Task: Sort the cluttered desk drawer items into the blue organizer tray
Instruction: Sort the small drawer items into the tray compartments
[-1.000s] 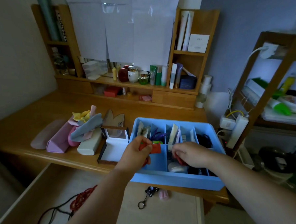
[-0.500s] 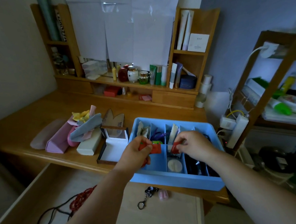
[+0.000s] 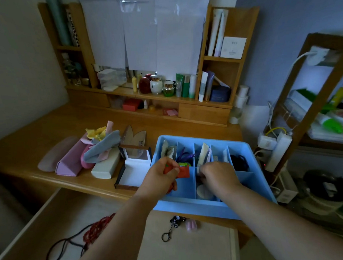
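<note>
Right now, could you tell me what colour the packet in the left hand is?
Orange-red; the packet shows best in the head view.

Dim rm: wooden desk [image 3: 47, 124] w/ hutch shelves [image 3: 230, 47], lavender wall [image 3: 281, 34], side rack [image 3: 323, 82].

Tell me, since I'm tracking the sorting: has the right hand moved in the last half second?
Yes. The right hand dropped from the blue organizer tray's back row toward the front middle compartment.
</note>
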`<action>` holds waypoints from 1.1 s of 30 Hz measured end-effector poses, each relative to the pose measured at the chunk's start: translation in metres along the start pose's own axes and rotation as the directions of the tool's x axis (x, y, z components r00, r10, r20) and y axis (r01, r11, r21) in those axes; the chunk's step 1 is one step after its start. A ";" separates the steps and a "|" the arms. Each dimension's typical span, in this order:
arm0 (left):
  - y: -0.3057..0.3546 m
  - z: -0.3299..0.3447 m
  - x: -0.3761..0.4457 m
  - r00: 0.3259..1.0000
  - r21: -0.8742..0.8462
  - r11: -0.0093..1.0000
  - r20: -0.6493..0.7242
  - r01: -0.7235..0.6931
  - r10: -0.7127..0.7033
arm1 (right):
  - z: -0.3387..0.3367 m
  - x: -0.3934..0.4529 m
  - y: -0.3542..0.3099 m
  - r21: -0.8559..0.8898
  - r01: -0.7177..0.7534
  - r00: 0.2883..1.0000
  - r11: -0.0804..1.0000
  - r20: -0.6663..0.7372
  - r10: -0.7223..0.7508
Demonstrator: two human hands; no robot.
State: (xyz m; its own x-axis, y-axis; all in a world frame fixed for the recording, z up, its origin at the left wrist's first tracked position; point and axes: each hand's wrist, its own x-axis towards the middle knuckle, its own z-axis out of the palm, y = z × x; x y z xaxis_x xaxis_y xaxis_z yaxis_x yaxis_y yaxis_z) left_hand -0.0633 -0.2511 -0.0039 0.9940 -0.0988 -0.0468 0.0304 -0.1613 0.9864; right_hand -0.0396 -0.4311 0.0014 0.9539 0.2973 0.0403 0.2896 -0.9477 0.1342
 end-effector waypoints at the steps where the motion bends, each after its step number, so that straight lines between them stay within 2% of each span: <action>1: 0.000 0.000 0.000 1.000 0.004 1.000 0.002 0.000 0.000 | 0.000 0.001 -0.002 -0.016 0.004 1.000 1.000 0.016 -0.004; 3: 0.001 0.000 0.000 1.000 -0.001 1.000 0.003 0.001 -0.001 | 0.001 0.002 -0.004 -0.023 0.027 0.998 0.999 0.059 -0.025; 5: 0.002 0.000 0.000 1.000 -0.020 1.000 0.003 0.001 -0.001 | 0.000 0.000 -0.003 0.053 0.027 0.997 0.998 0.075 -0.031; 8: 0.002 0.000 0.000 1.000 -0.002 1.000 0.010 -0.009 0.009 | -0.013 -0.004 0.006 0.361 -0.064 0.988 0.930 -0.110 0.111; 9: 0.002 0.000 0.000 1.000 0.008 1.000 0.015 -0.012 0.012 | -0.020 -0.004 0.010 0.527 -0.090 0.976 0.845 -0.122 0.180; 10: 0.002 0.000 0.000 1.000 0.015 1.000 0.017 -0.012 0.012 | -0.027 -0.003 0.012 0.696 -0.103 0.973 0.710 -0.076 0.216; 12: 0.003 -0.002 0.000 1.000 -0.007 1.000 0.010 -0.010 0.011 | -0.042 -0.003 0.008 0.906 -0.181 0.981 0.382 0.141 0.131; 13: 0.004 -0.002 0.001 1.000 -0.040 0.999 0.009 -0.011 0.011 | -0.046 -0.004 0.006 0.931 -0.232 0.973 0.282 0.226 0.055; 15: 0.004 -0.003 0.000 1.000 -0.104 0.994 0.015 -0.021 0.022 | -0.046 -0.006 0.000 0.940 -0.267 0.959 0.212 0.281 -0.036; 16: 0.004 -0.004 0.000 0.999 -0.118 0.993 0.020 -0.026 0.029 | -0.043 -0.006 -0.004 0.941 -0.272 0.959 0.202 0.283 -0.029; 20: 0.002 -0.006 0.000 0.997 -0.067 0.996 0.039 -0.058 0.061 | -0.040 -0.005 -0.006 0.968 -0.250 0.964 0.034 0.245 0.107; 21: 0.002 -0.006 0.000 0.997 -0.056 0.997 0.038 -0.060 0.062 | -0.040 -0.004 0.000 0.976 -0.209 0.966 0.060 0.196 0.171; 22: 0.002 -0.005 0.000 0.998 -0.056 0.997 0.036 -0.053 0.055 | -0.041 -0.004 0.009 0.972 -0.169 0.963 0.165 0.127 0.237; 24: 0.001 -0.004 0.001 0.999 -0.114 0.993 0.032 -0.017 0.020 | -0.042 -0.004 0.028 0.848 -0.136 0.961 0.512 -0.012 0.275; 25: 0.001 -0.004 0.001 0.999 -0.148 0.989 0.034 0.006 -0.001 | -0.041 -0.005 0.035 0.731 -0.142 0.971 0.668 -0.028 0.237; 26: 0.002 -0.004 0.002 0.999 -0.165 0.986 0.037 0.025 -0.020 | -0.040 -0.006 0.038 0.613 -0.150 0.981 0.776 -0.005 0.193; 28: 0.003 -0.004 0.003 0.998 -0.161 0.986 0.047 0.037 -0.030 | -0.030 -0.008 0.037 0.457 -0.151 0.988 0.877 0.056 0.141; 33: 0.000 -0.003 0.003 0.999 -0.188 0.982 0.042 0.019 -0.011 | -0.007 0.002 0.026 0.196 -0.133 0.991 0.972 0.020 0.132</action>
State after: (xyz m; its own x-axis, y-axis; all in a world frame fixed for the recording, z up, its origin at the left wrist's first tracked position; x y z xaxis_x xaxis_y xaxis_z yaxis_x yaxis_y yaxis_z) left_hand -0.0596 -0.2483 -0.0037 0.9883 -0.1380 -0.0645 0.0686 0.0246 0.9973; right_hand -0.0307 -0.4539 0.0122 0.9851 0.1676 0.0381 0.1699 -0.9830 -0.0689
